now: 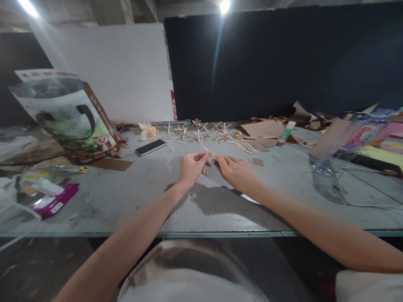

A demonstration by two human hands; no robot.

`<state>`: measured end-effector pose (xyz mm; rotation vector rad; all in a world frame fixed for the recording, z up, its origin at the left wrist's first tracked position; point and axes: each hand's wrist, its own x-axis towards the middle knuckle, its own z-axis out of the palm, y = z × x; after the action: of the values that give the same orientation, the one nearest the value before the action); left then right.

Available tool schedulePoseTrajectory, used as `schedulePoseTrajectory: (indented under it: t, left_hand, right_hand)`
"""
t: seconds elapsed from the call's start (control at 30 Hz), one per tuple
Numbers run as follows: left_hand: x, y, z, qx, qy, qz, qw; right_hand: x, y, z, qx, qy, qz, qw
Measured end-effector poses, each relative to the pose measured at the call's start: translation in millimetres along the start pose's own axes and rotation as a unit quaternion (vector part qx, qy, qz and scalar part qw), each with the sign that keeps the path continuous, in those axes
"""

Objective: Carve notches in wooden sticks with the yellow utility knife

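Note:
Over the middle of the table, my left hand point(192, 168) is closed in a pinch on a thin wooden stick point(208, 150). My right hand point(235, 171) has its fingers wrapped round the near end of the same slim piece, and a bit of red shows at its fingertips. Whether one stick or two are held together is too small to tell. Just beyond the hands lie several wooden sticks point(242, 146), some loose and some joined into star-like shapes point(199, 135). A pale strip point(251, 199) shows partly under my right forearm.
A phone point(150, 147) and a large printed bag point(75, 126) are on the left, near a purple box point(56, 203). Right of the sticks are brown cardboard pieces point(262, 129), a glue stick point(286, 131) and a clear plastic bottle point(330, 176) with cables.

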<state>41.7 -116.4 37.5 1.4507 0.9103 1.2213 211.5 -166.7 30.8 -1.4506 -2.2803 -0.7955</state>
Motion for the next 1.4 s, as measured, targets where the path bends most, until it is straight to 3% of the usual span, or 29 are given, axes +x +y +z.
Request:
schedulePoseTrajectory:
  t: [0.33, 0.97, 1.4]
  left_hand:
    - [-2.5, 6.3, 0.6, 0.018, 0.008, -0.019, 1.0]
    - [-3.2, 6.2, -0.1, 0.02, 0.009, -0.022, 1.0]
    - [-0.5, 4.5, 2.3, 0.042, 0.037, -0.037, 0.998]
  right_hand:
    - [0.7, -5.3, -8.7, -0.021, -0.05, -0.016, 0.998]
    - [0.7, -5.0, -6.4, -0.011, -0.067, -0.024, 0.997]
    - [-0.1, -4.4, -0.7, 0.004, -0.045, -0.03, 0.999]
